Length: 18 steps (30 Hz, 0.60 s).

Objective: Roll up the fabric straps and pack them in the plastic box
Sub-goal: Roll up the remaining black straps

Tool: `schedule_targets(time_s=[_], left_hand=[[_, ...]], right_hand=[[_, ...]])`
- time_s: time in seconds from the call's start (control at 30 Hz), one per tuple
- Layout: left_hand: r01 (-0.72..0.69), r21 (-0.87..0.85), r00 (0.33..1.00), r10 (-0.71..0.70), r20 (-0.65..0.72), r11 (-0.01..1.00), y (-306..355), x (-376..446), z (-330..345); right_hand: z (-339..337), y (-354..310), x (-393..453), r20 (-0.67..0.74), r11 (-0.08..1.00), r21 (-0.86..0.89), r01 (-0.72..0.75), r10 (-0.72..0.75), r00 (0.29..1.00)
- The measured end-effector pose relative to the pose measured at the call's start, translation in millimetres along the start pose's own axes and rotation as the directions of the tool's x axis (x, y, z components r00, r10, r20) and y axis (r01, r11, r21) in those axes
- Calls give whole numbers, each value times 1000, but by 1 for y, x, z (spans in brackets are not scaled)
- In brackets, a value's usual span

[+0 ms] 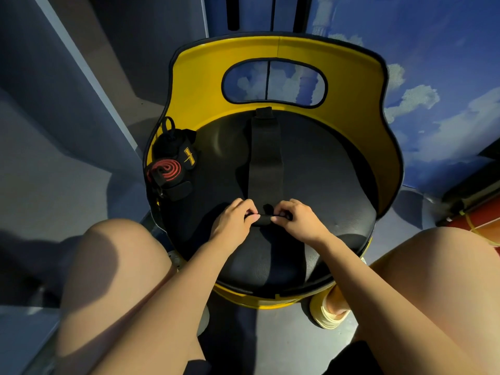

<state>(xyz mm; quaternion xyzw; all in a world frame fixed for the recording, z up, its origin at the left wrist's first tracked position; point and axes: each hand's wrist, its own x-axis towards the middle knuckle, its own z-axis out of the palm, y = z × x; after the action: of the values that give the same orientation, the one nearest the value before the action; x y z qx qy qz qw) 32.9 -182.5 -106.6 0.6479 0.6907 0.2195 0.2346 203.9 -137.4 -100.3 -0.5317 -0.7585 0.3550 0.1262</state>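
Far left of the left hand, against the yellow curved chair back point(205, 77), sit 2 rolled fabric straps: a black roll with a yellow printed label point(173, 144), its lettering too small to read, and just below it, touching it, a black roll with a red spiral edge point(165, 170). Both rest on the round black padded seat point(324, 171), which serves as the surface.

The left hand point(234, 218) has its fingers curled, pinching the left end of a small rolled portion of the long black fabric strap point(265, 158). The strap's flat length runs straight away from both hands across the seat to the chair back. The right hand point(297, 217) pinches the roll's right end, fingertips curled over it and thumb pointing inward.

Bare knees frame the seat below the hands, and a pale yellow sandal point(328, 312) shows under the right forearm.
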Motion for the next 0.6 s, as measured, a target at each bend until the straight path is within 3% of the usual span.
schedule_targets(time_s=[0.1, 0.27, 0.4, 0.6], left_hand=[[-72, 74, 997, 69, 40, 995, 2, 3, -2], [-59, 92, 994, 50, 94, 994, 4, 3, -1], [-64, 100, 997, 59, 49, 993, 2, 3, 2], [51, -54, 998, -49, 37, 997, -4, 8, 3]], right_hand=[[-1, 0, 4, 16, 1000, -16, 7, -7, 1000], [0, 2, 5, -12, 999, -49, 12, -13, 1000], [6, 4, -1, -156, 956, -225, 190, -228, 961], [7, 7, -9, -39, 884, -346, 313, -347, 937]])
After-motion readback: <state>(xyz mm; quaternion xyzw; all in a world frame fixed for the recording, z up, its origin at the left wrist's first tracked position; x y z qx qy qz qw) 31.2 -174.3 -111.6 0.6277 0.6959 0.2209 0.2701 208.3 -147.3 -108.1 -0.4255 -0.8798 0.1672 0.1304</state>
